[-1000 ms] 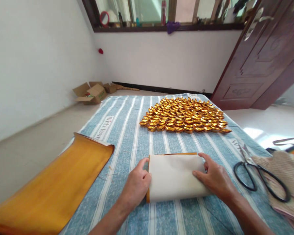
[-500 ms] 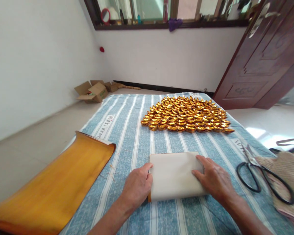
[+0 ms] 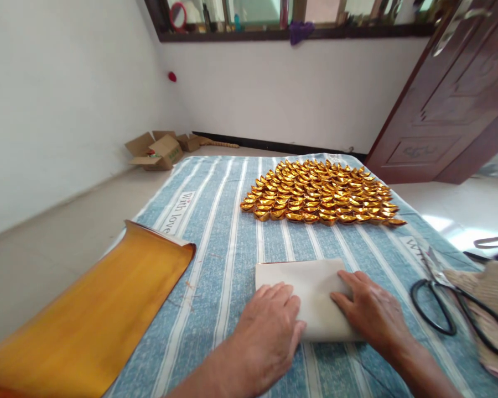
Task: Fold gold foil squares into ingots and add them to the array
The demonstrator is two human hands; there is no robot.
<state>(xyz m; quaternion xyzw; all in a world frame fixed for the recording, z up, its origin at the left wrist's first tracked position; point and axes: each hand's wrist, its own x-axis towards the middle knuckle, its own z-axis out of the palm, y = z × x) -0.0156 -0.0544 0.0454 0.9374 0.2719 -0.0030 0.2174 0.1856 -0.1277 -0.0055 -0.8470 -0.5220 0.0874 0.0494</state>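
Observation:
A folded sheet of foil paper [image 3: 315, 287] lies white side up on the striped cloth in front of me, with a thin gold edge along its far side. My left hand [image 3: 271, 326] rests flat on its left part, fingers stretched forward and hiding that edge. On the right part lies my right hand [image 3: 367, 304], its thumb spread from the fingers and pressing the paper down. To the left, a large gold foil sheet [image 3: 99, 304] hangs over the table's side, its far end curled up.
Rows of folded gold paper ingots [image 3: 319, 193] cover the far right of the cloth-covered table [image 3: 216, 221]. Black-handled scissors [image 3: 444, 282] lie at the right beside a beige knitted cloth [image 3: 481, 287]. Cardboard boxes [image 3: 161, 155] stand on the floor near the wall.
My left hand has moved from the paper's left edge onto its top, flattening out. My right hand stays on the right part. The view has shifted slightly.

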